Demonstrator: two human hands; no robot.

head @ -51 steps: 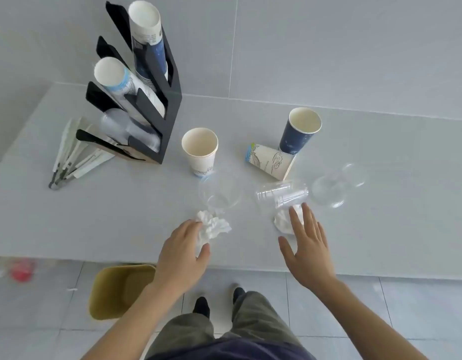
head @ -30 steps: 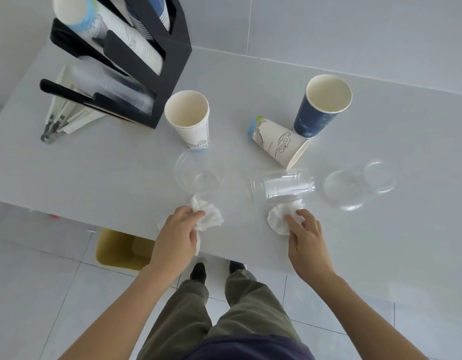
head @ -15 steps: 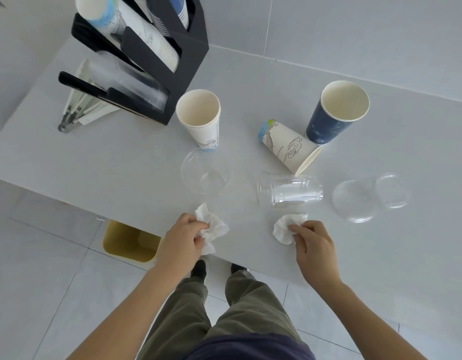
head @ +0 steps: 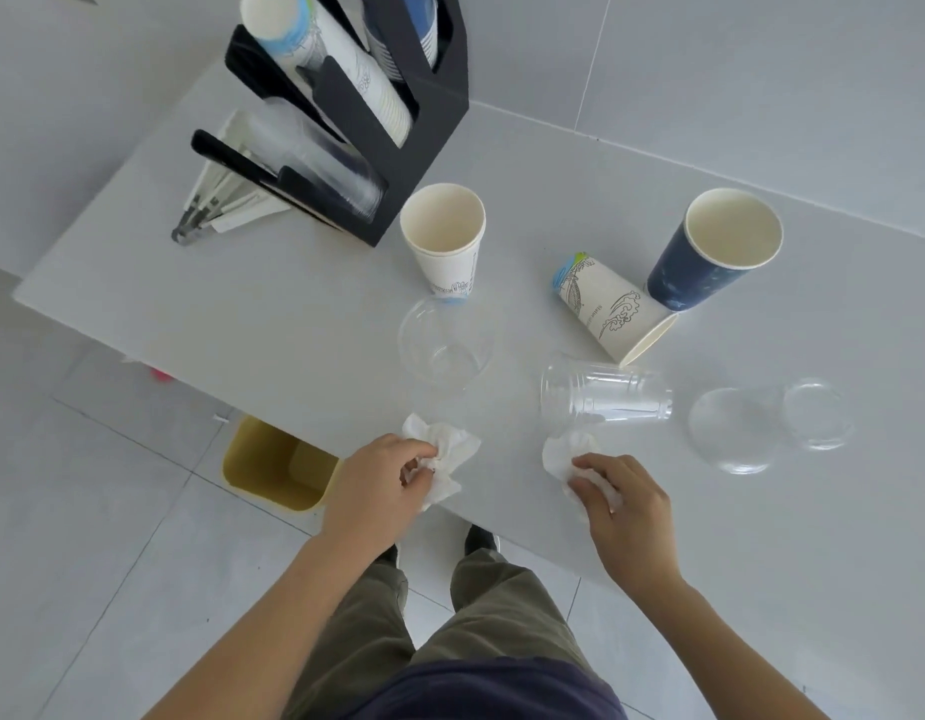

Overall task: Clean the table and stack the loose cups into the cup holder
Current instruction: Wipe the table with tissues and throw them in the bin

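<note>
My left hand (head: pixel 379 488) grips a crumpled white tissue (head: pixel 447 452) at the table's near edge. My right hand (head: pixel 626 511) pinches a second crumpled tissue (head: pixel 561 454) beside it. Loose cups lie beyond them: an upright white paper cup (head: pixel 444 236), a white paper cup on its side (head: pixel 608 309), an upright dark blue cup (head: pixel 717 249), an upright clear plastic cup (head: pixel 444 345), a clear cup on its side (head: pixel 605 394) and another clear cup (head: pixel 730 428). The black cup holder (head: pixel 424 122) stands at the far left with stacked cups in it.
A clear lid (head: pixel 819 415) lies at the right of the white table (head: pixel 242 298). Wrapped straws or utensils (head: pixel 210 210) lie left of the holder. A yellow bin (head: pixel 281 465) stands on the floor below the table's near edge, left of my legs.
Both hands closed round the tissues and drew them back toward the table's near edge. My view shifted closer over the table.
</note>
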